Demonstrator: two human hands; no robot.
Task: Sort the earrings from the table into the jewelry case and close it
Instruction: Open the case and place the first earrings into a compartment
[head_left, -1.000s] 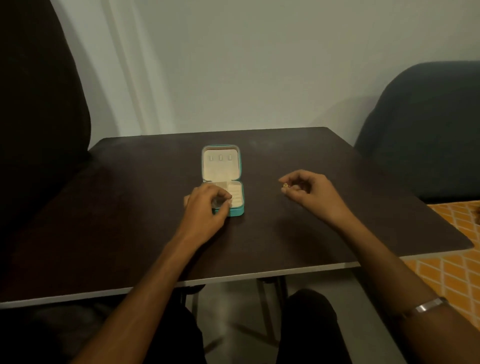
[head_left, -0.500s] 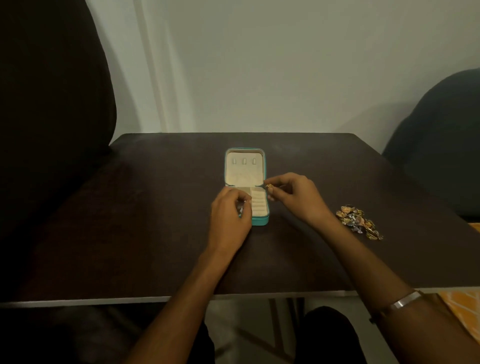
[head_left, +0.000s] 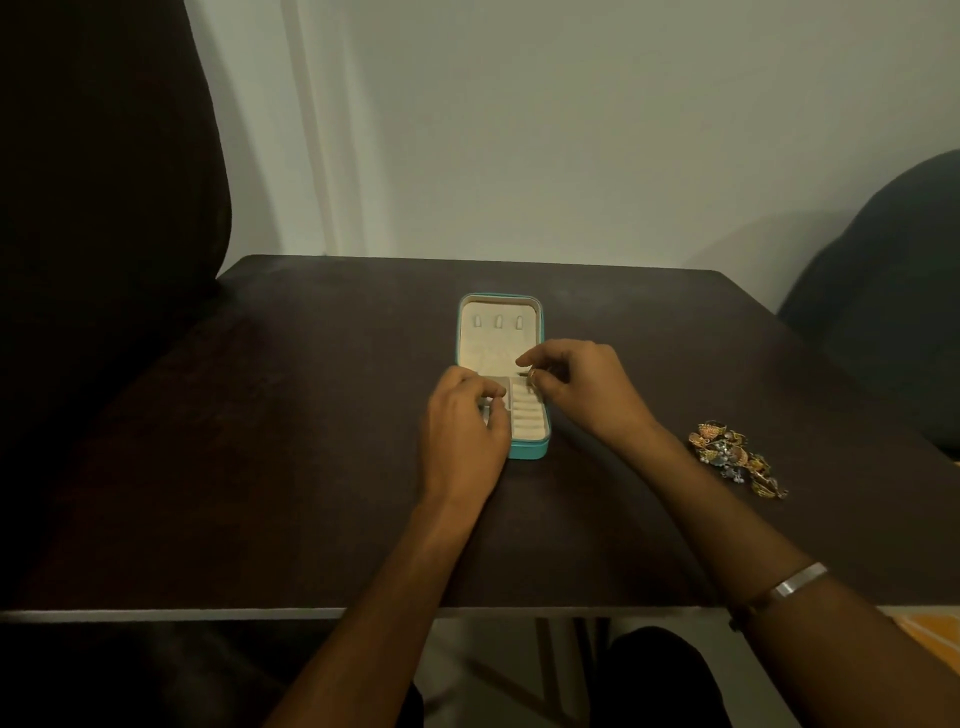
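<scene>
1. Small teal jewelry case (head_left: 530, 449) near the middle of the dark table (head_left: 260, 467), lid open and lying back toward 12 o'clock.
2. Cream lining inside, with three little tabs on the lid and soft ridged rolls in the right part of the base.
3. Left hand (head_left: 462, 431) on the left part of the base, fingers curled down onto it. Cannot tell if anything is held under them.
4. Right hand (head_left: 576, 389) at the case's 3 o'clock side, over the top right corner of the base, thumb and finger pinching a tiny earring (head_left: 531, 374) just above the rolls.
5. Silver bracelet (head_left: 797, 579) on the right wrist.
6. Pile of gold and blue earrings (head_left: 737, 457) on the table at 3 o'clock from the case, well apart from it.
7. Dark chair backs at 9 o'clock and at 3 o'clock beyond the table.
</scene>
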